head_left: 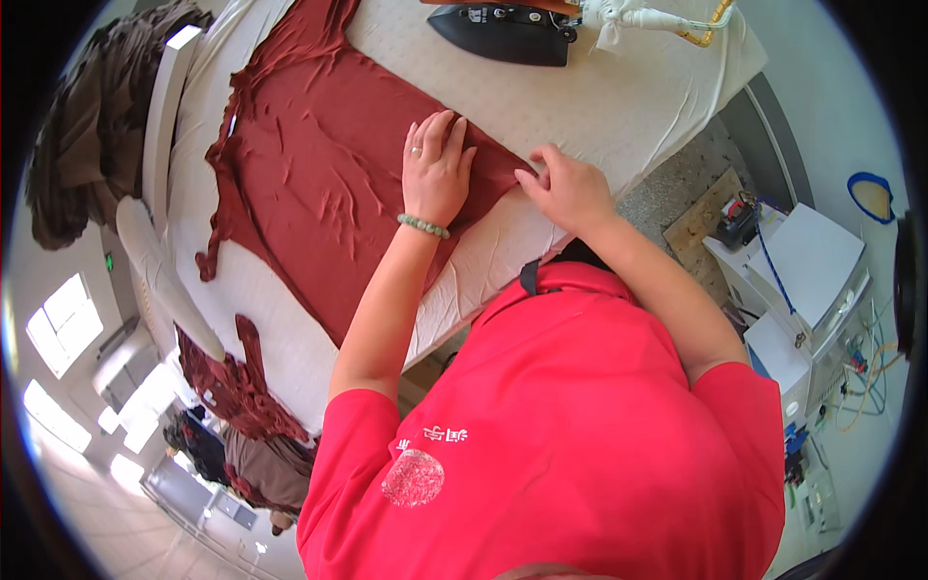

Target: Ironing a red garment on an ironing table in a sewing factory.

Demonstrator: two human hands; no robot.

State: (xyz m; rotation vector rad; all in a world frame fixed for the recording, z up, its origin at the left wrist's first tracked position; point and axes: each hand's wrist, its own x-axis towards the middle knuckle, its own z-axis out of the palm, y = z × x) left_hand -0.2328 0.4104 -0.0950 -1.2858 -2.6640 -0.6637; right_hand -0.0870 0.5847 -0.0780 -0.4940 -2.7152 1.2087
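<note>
A dark red knit garment lies spread and wrinkled over the pale padded ironing table. Flat on its right part rests my left hand, fingers stretched out, with a ring on one finger and a green bead bracelet at the wrist. At the garment's right corner, by the table's near edge, my right hand pinches the fabric between thumb and forefinger. A black iron stands farther back on the table, beyond both hands.
A cloth-wrapped hose runs from the iron. Brown garments hang over the far left, beside a white bar. More red clothing lies at the table's left end. White machine housings with cables stand at the right.
</note>
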